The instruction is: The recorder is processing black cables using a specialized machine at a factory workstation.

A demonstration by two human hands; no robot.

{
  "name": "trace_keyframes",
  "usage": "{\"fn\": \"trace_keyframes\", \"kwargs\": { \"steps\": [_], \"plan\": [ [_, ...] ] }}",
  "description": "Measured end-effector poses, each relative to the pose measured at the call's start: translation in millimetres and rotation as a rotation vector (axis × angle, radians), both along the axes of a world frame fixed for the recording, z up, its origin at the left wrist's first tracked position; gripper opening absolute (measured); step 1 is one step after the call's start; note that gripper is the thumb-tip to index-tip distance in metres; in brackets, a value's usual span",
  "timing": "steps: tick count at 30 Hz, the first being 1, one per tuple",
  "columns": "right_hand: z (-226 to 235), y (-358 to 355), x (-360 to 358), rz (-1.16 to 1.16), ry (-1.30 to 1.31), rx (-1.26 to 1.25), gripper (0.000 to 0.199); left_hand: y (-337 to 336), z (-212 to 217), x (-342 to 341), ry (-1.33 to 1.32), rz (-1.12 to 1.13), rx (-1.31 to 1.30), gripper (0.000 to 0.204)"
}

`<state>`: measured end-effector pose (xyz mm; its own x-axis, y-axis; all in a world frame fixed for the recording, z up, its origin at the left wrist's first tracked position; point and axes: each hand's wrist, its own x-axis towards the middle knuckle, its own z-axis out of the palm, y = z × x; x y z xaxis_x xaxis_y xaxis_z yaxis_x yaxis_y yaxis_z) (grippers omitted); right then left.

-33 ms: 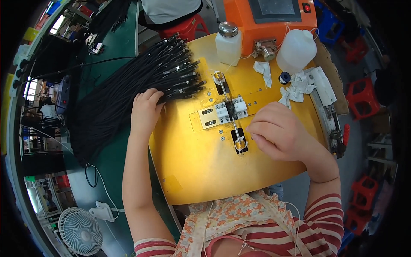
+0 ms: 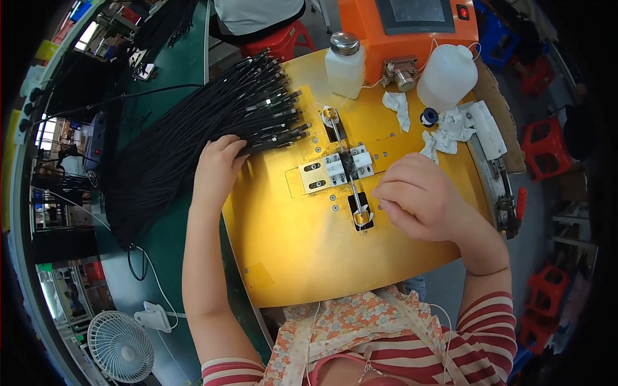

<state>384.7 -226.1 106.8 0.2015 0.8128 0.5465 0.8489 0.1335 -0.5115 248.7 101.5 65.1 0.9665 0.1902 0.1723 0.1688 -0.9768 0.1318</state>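
Left hand (image 2: 219,168) bent at the black cable bundle's (image 2: 187,138) near edge, covering part; grip hidden, can't tell. Right hand (image 2: 421,199) curled, just right of metal fixture (image 2: 335,170); pinch unclear. Beyond: two bottles (image 2: 447,77), one orange machine (image 2: 367,29). Bundle lies left, long axis lower-left to upper-right, plugs (image 2: 269,103) rightward; cables uncountable.

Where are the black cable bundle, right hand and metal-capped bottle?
Black cable bundle (image 2: 187,138): head view, middle of its length.
Right hand (image 2: 423,198): head view, back of hand.
Metal-capped bottle (image 2: 344,72): head view, bottle body.
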Motion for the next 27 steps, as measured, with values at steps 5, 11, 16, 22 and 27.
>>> {"fn": "trace_keyframes", "kwargs": {
  "steps": [5,11,16,22,27],
  "plan": [
    [-12,3,7,-0.040,0.076,-0.014,0.013,-22,25,-13,-0.117,0.016,-0.057,0.022],
    [-18,14,8,-0.076,0.155,-0.063,0.018,-81,19,-4,-0.306,-0.243,-0.152,0.023],
    [-16,17,6,0.090,0.559,-0.078,0.021,-106,3,6,-0.394,-0.460,-0.188,0.043],
    [-28,16,20,0.073,0.483,-0.060,0.016,-116,-13,18,-0.431,-0.523,-0.323,0.039],
    [-42,20,10,0.056,0.467,-0.113,0.010,-118,-29,17,-0.470,-0.525,-0.399,0.036]
  ]
}}
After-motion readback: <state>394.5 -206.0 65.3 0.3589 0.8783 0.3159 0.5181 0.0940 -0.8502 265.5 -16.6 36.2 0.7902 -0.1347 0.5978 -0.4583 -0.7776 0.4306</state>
